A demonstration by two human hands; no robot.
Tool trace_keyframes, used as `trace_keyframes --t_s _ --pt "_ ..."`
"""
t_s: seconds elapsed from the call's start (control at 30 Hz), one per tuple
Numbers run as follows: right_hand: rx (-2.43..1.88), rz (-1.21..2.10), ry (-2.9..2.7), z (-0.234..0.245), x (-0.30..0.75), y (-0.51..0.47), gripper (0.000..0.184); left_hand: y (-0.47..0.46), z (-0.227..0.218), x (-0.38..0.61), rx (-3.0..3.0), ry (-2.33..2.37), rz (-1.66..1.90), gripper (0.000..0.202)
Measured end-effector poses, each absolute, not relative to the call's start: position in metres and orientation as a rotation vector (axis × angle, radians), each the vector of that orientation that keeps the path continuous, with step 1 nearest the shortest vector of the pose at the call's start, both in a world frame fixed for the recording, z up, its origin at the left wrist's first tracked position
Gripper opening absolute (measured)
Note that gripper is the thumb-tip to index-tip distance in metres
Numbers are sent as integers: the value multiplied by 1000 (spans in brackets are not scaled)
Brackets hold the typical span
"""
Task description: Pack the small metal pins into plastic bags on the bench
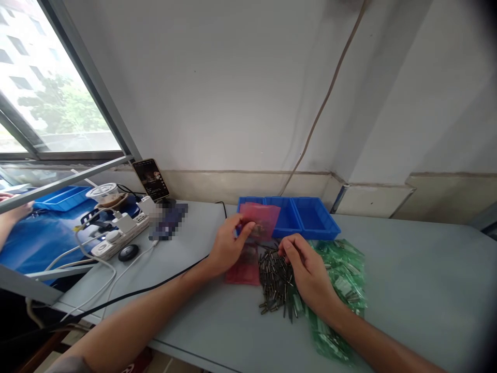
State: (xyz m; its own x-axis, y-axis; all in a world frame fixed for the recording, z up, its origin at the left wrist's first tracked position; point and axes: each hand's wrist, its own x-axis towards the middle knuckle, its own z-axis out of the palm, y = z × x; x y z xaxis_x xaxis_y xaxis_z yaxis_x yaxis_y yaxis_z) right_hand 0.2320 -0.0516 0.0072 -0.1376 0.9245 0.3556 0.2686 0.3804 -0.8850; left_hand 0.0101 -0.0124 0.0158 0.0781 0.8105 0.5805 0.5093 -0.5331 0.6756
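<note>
My left hand [230,243] pinches a pink plastic bag [264,217], held up in front of the blue divided tray [319,220]. Small pieces show dimly inside the bag, by my thumb. Over the right side of a pile of metal rivet-like pins [274,280] is my right hand [306,267], its fingers curled together; what they hold, if anything, is hidden. More pink bags [244,272] lie flat on the table, left of the pile. Green plastic bags [347,274] with metal pieces in them lie to the right, partly behind my right forearm.
A phone on a stand [151,178], a power strip [120,235] with chargers, and a black round object [128,253] are at the left. A black cable [155,286] crosses the table under my left forearm. Past the metal frame, another person's arm [13,215] shows.
</note>
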Motion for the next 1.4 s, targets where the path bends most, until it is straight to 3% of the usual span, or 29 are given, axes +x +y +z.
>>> trace_keyframes --t_s 0.23,0.5,0.67,0.93,1.2,1.4 --pt "-1238 463 -2019 4 232 -51 15 3 6 5 1642 1309 1507 52" --pt "-1300 74 -2224 -9 232 -52 20 5 6 5 1674 1359 1615 23" --pt "-1413 -120 -2202 -12 232 -50 23 8 1 4 1710 1367 1594 25" --pt "-1392 -59 -2225 -22 238 -44 41 0 1 5 2059 1483 1386 32" --pt "-1490 -61 -2135 -22 234 -45 44 3 -1 5 2203 1553 1276 29" --pt "-1415 115 -2122 -17 235 -44 45 6 -10 3 2293 1639 1129 35"
